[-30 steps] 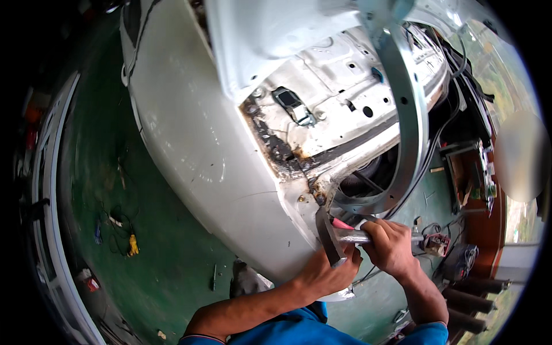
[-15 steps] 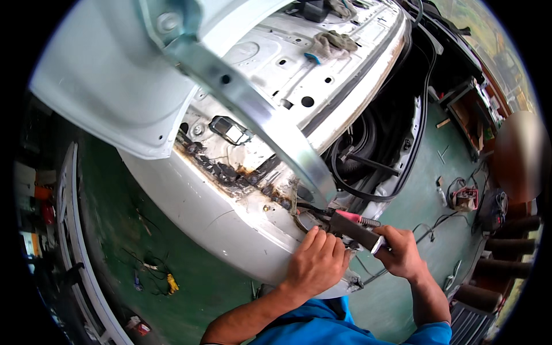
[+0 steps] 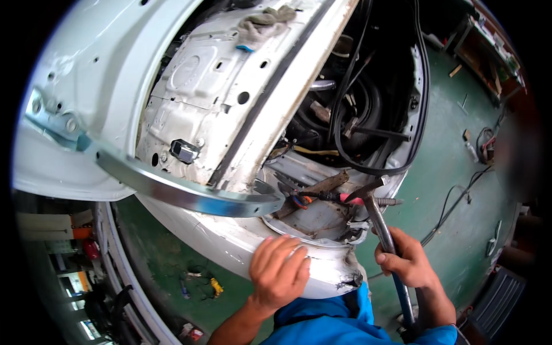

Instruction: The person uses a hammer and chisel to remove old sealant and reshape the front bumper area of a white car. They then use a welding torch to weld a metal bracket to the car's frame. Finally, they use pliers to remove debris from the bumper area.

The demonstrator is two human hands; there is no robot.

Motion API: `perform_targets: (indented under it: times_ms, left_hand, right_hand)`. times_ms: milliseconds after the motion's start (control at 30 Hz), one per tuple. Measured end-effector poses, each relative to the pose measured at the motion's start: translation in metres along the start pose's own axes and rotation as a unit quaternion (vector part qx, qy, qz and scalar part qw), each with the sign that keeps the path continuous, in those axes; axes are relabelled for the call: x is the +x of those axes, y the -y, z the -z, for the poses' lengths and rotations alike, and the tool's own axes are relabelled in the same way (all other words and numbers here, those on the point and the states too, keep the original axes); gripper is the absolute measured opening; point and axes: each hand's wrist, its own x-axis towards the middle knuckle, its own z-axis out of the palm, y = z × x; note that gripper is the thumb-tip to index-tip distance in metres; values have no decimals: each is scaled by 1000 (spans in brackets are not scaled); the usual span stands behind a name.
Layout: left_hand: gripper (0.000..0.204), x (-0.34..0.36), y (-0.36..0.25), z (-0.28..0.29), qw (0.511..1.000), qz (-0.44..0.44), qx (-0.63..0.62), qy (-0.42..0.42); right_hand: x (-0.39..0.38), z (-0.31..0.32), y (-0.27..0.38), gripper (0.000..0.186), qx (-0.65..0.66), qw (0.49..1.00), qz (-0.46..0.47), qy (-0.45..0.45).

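Now clasping a hammer by the handle in the right hand (with a pink-red tool just beyond), and resting the left hand, loosely curled, on white bodywork beneath.

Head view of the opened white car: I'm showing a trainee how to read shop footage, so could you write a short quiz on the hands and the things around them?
1. Multiple choice: what does the bare right hand hold?
A) a flat wooden paintbrush
B) a long-handled metal hammer
C) a round spray can

2. True or false: the bare left hand rests on the smooth white painted body panel.

3. Short answer: which blue-edged item lies on the white stamped-metal deck?

Key:
1. B
2. True
3. A grey fabric glove
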Motion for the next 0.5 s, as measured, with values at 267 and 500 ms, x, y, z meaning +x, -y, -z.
perform_targets:
  times_ms: [267,500]
  left_hand:
    - [19,-9,1,-8,996,18,87,8]
    - [23,-8,-4,-12,991,35,124,19]
  right_hand:
    - [13,40,-39,59,19,998,-45,-28]
    - [24,46,-41,62,68,996,-44,25]
